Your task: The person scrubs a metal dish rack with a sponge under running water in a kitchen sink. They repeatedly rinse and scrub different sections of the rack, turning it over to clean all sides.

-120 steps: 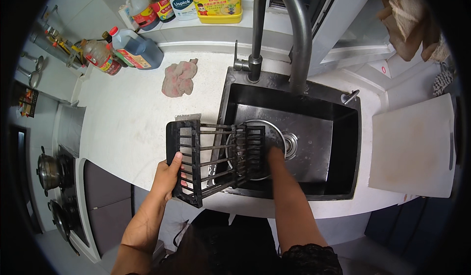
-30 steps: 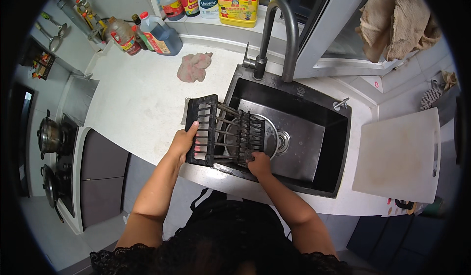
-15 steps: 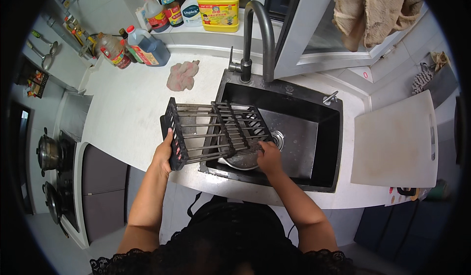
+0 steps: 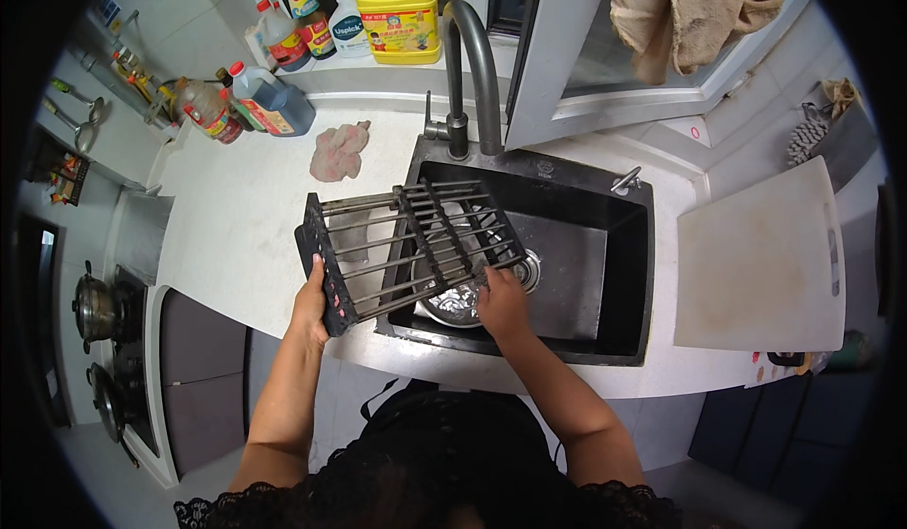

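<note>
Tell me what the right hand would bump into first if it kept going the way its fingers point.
The right hand points up and slightly left, so it would most likely meet the black rack it already grips at the near-right corner. Beneath that lies a metal bowl in the sink; depth is unclear.

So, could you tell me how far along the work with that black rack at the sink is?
Done: the black rack is lifted and held flat, partly over the black sink. In hand: the left hand grips its left end, and the right hand its right end, above a metal bowl. Left: it rests on nothing yet.
</note>
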### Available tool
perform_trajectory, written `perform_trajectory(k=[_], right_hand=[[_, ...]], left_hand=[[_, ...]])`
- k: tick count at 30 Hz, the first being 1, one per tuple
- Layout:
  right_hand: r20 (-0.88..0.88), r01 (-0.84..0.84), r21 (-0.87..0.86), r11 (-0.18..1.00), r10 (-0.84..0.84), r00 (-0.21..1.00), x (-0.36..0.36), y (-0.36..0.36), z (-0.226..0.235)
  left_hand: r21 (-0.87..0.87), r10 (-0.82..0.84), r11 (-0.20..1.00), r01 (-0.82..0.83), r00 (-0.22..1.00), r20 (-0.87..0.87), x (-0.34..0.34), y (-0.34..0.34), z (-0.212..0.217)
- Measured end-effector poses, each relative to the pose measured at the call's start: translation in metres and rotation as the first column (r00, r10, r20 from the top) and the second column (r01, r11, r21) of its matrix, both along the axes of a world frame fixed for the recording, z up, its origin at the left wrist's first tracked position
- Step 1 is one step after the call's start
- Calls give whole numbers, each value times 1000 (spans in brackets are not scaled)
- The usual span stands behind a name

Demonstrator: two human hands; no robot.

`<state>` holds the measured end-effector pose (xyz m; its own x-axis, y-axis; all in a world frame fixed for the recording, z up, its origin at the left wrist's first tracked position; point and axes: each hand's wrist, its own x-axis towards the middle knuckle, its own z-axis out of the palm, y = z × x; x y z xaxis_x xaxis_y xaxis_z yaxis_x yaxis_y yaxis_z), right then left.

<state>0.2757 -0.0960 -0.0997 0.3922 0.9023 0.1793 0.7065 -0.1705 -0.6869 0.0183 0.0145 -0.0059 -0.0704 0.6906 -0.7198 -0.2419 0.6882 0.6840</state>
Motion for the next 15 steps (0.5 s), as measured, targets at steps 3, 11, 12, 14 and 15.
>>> perform_trajectory(k=[3, 11, 12, 14, 15], right_hand=[[2, 11, -139, 990, -10, 1000, 17, -2, -22], [-255, -196, 104, 975, 217, 942, -17, 21, 61], [-271, -259, 168, 951, 297, 915, -31, 25, 67], [-256, -271, 243, 932, 331, 908, -45, 32, 64], [-229, -236, 229, 944, 288, 930, -44, 35, 60]], left_hand=[[42, -100, 994, 102, 994, -40, -8, -1, -4], [105, -179, 977, 184, 982, -59, 4, -12, -7], [128, -194, 971, 203, 978, -82, 6, -13, -13], [140, -255, 952, 272, 958, -130, 18, -15, -10], [129, -266, 952, 278, 958, -105, 15, -14, -15]])
